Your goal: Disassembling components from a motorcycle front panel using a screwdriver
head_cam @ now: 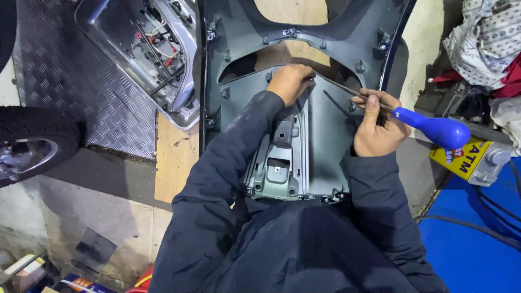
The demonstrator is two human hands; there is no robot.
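Our right hand (377,126) grips a screwdriver (404,116) with a blue handle, right of centre; its shaft runs up and left to our left hand (290,82), which is curled closed at the tip, on a grey plastic panel (320,116) filling the middle of the frame. We cannot make out what the tip meets, since the left hand covers it.

Our dark sleeves hide the panel's lower part. Upper left lies a silver housing (187,106) with loose wires, on chequered metal plate (65,70). A tyre (35,133) is cut off at the left edge. At right, a yellow can (469,160) with a grey cap sits just beneath the handle, a blue floor (467,239) below it, and bundled cloth (483,43) in the upper right corner. Bottom left, small boxes (81,283) are cut off and hard to make out.
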